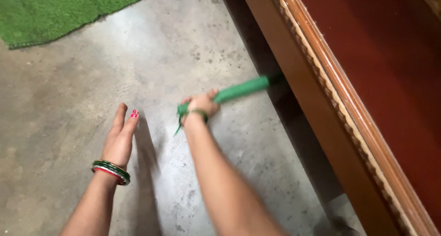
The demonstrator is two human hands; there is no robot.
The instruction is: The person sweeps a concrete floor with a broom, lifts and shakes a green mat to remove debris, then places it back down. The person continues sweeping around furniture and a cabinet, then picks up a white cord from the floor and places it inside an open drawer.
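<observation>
Hands: I count two, both mine, reaching down over the concrete floor (69, 107).
Right hand (200, 104): near centre frame, fingers wrapped tight around one green handle (241, 90); a thin band sits at the wrist.
Green handle: I see one only; it runs from my right fist toward 2 o'clock, and its far end goes into the dark gap under the wooden furniture (340, 112), so I cannot tell what is on that end. A short green loop hangs from the near end toward 7 o'clock.
Left hand (120, 137): at 9 o'clock from the right hand and apart from it, holding nothing, fingers straight and pressed together, pointing toward 12 o'clock, nails painted red.
Bangles (111, 171): one stack on my left wrist, green, red and pale; too close together for me to count.
Green mat (69, 11): one, at 11 o'clock in the frame, flat on the floor.
Containers: the wooden furniture's red-brown top fills 3 o'clock; I see nothing held in it.
</observation>
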